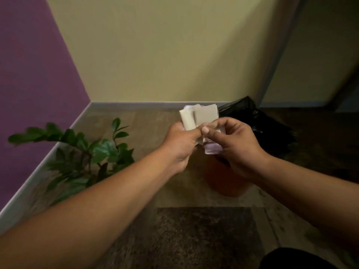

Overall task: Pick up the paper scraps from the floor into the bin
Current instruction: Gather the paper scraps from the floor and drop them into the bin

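1. The left hand (182,140) is closed around a bundle of paper scraps (200,117), with beige pieces fanning up out of its grip towards 12 o'clock.
2. The right hand (237,144) is curled, its thumb and forefinger pinching the same bundle from the 3 o'clock side; a pale lilac piece hangs under its fingers.
3. Both hands meet in the air just above an orange bin (223,181), which sits on the floor at 6 o'clock from them and is partly hidden by the right wrist.
4. A black bag (258,121) lies at 2 o'clock from the hands, against the wall.
5. A leafy plant (91,152) stands at 9 o'clock, and a dark mat (204,233) lies at 6 o'clock.
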The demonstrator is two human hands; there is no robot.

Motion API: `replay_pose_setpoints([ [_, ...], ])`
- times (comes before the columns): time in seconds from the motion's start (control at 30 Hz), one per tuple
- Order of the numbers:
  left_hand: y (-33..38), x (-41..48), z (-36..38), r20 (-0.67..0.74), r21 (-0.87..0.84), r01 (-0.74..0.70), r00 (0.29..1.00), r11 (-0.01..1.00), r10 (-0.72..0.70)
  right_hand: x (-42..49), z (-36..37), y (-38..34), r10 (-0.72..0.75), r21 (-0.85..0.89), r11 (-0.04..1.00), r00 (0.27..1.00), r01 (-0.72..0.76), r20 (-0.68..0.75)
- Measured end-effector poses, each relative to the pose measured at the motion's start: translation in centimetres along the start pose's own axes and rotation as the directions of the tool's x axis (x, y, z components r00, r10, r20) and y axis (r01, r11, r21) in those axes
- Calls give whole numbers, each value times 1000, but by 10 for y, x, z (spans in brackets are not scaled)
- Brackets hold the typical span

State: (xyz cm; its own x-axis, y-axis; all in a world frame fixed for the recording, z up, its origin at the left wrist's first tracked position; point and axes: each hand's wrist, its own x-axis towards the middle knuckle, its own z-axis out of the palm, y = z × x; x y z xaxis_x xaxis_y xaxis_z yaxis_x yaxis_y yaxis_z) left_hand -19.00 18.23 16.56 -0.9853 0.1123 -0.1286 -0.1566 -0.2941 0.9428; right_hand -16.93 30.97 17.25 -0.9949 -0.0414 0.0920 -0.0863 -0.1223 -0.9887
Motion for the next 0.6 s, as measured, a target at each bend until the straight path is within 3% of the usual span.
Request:
replay_pose_setpoints([
  [0.13, -12, 25, 58, -23, 203, 18, 1000, 979, -14, 15, -49, 4, 101, 99, 992, 974, -82, -204],
  [0.27, -19, 42, 89, 58, 429, 101, 989, 898, -139, 35, -89, 10, 191, -35, 975, 909, -219, -369],
  [0.33, -21, 49, 94, 49, 527, 134, 981, 839, -188, 47, -103, 8, 273, 6, 954, 864, -299, -424],
  [0.47, -23, 54, 88, 12, 592, 79, 994, 802, -107, 61, -116, 3, 460, 181, 887, 843, -425, -279],
  [0.6, -24, 42, 57, 60, 612, -55, 998, 789, 24, 60, -114, 2, 499, 77, 866, 846, -494, -188],
])
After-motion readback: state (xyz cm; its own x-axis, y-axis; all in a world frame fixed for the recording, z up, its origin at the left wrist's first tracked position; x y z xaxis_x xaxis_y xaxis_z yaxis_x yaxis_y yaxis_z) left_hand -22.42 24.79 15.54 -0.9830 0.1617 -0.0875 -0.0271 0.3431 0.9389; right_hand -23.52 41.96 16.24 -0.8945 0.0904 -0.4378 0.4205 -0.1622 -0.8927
